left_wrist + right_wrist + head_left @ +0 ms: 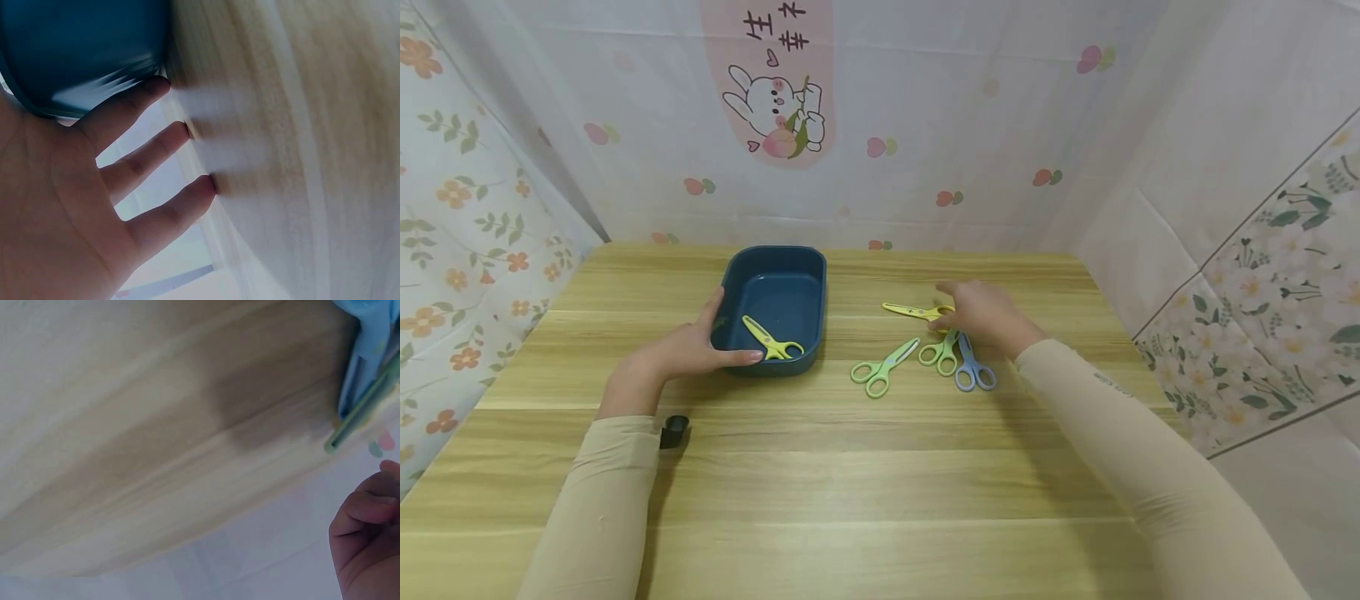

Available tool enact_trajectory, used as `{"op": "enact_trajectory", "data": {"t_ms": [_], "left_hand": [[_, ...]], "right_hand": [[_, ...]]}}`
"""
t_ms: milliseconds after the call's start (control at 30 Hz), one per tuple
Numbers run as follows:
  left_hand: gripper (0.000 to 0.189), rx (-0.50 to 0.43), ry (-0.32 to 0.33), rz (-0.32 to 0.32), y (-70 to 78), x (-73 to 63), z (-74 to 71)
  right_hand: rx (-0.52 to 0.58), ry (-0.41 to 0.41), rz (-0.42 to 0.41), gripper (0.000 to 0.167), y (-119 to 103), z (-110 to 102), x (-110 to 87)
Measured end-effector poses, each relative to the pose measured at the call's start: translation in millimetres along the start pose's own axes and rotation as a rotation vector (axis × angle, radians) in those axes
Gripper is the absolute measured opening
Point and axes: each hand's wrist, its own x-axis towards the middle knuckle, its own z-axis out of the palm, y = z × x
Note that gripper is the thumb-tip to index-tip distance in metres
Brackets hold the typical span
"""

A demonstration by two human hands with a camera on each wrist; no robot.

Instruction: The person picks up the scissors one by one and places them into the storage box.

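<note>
Currently, one pair of yellow scissors [766,337] lies inside the dark-blue rectangular tray [784,298], touched by the left hand [687,348], fingers spread; four are outside on the wood-grain bench [850,483]: second yellow pair [912,311], two light-green pairs [889,364], blue pair [967,360]. Right hand [988,315] at second yellow pair; grip indeterminable.

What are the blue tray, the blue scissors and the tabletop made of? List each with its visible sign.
Blue tray: probably smooth, slightly glossy plastic; its wall catches soft highlights.
Blue scissors: plastic-looking handles, going by their even, moulded-looking colour; blade material unclear.
Tabletop: wood or printed laminate, satin; grain streaks and soft sheen fit both.
</note>
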Motion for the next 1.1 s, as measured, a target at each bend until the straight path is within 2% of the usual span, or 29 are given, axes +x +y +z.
{"op": "enact_trajectory", "data": {"t_ms": [167, 400, 567, 867, 1100], "left_hand": [[0.139, 0.001, 0.002, 0.009, 0.8, 0.2, -0.7], [0.139, 0.003, 0.004, 0.012, 0.5, -0.6, -0.9], [0.139, 0.012, 0.010, 0.011, 0.1, -0.7, -1.2], [0.140, 0.006, 0.005, 0.012, 0.2, -0.1, -0.5], [0.140, -0.001, 0.007, 0.008, -0.1, 0.0, 0.1]], "right_hand": [[0.042, 0.007, 0.000, 0.081, 5.0, 5.3, 1.9], [0.136, -0.021, 0.056, 0.051, 7.2, 7.0, 4.0], [0.140, -0.006, 0.045, 0.042, 3.6, 9.7, 7.2], [0.101, 0.012, 0.100, 0.053, -11.1, 17.7, 13.9], [0.067, 0.005, 0.089, 0.063, -11.0, 18.0, 14.1]]}}
